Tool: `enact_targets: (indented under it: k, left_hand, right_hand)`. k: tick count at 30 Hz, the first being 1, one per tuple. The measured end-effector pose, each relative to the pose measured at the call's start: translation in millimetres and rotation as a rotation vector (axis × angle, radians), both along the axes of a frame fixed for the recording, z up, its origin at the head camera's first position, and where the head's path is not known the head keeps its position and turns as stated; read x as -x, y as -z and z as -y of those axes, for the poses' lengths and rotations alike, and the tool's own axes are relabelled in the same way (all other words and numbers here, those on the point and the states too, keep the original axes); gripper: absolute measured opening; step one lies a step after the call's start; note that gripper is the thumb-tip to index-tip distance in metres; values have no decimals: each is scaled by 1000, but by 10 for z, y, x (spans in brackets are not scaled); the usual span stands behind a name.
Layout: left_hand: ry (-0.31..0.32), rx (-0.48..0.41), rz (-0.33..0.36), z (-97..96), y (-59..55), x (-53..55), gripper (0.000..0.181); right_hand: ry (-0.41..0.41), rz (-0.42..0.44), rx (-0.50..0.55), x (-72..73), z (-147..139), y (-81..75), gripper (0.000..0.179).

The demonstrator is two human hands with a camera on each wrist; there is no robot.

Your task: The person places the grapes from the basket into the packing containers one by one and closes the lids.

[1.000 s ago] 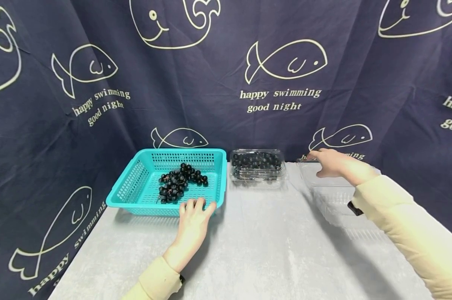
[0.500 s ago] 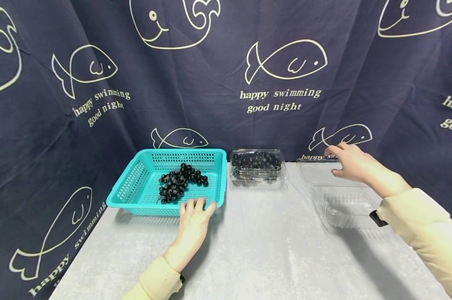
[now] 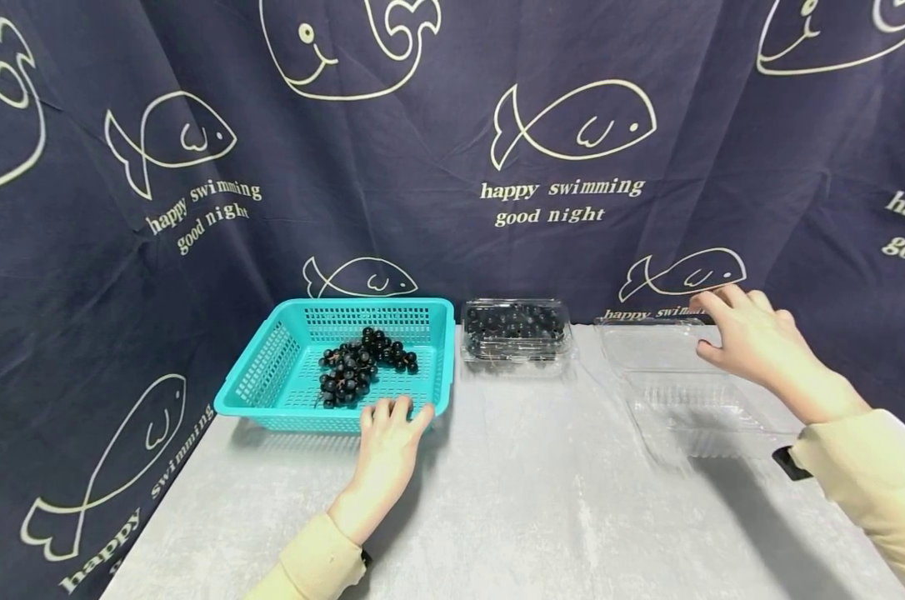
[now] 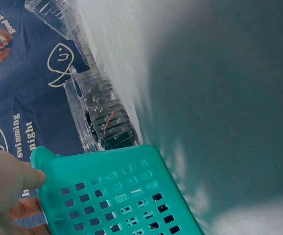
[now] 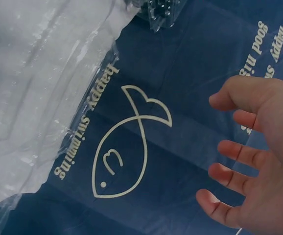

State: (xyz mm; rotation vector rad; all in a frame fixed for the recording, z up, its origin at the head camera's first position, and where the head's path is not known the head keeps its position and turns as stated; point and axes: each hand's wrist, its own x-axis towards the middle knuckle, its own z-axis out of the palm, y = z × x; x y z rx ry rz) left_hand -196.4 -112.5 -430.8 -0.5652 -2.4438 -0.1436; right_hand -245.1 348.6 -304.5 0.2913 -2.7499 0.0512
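In the head view my left hand (image 3: 383, 454) holds the near rim of a turquoise plastic basket (image 3: 287, 421). The left wrist view shows the thumb outside the rim and fingers over it. Inside the basket lie bunches of dark grapes (image 3: 347, 375). My right hand (image 3: 763, 342) is raised at the right, fingers spread and loosely bent, with nothing in it. Below and left of that hand lies a clear plastic clamshell box (image 3: 670, 417), its lid (image 3: 640, 346) folded back; I see no fruit in it. The right wrist view also shows the right hand (image 5: 269, 137) holding nothing.
A second clear clamshell box (image 3: 516, 329), closed over dark grapes, stands between the basket and the unfolded box. Dark blue cloth (image 3: 422, 167) with fish drawings hangs behind and beside the grey table (image 3: 527, 492).
My right hand has moved right, from above the unfolded lid toward the right side of the box. The left hand and basket keep their place.
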Motion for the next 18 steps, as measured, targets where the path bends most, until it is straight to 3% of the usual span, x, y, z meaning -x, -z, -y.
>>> enact_targets:
  k: [8, 18]
  left_hand:
    - [-18, 14, 17, 0, -16, 5, 32]
    - [7, 23, 36, 28, -67, 33, 40]
  right_hand:
    - [44, 10, 41, -62, -201, 106, 43]
    - [102, 48, 95, -156, -497, 362, 48]
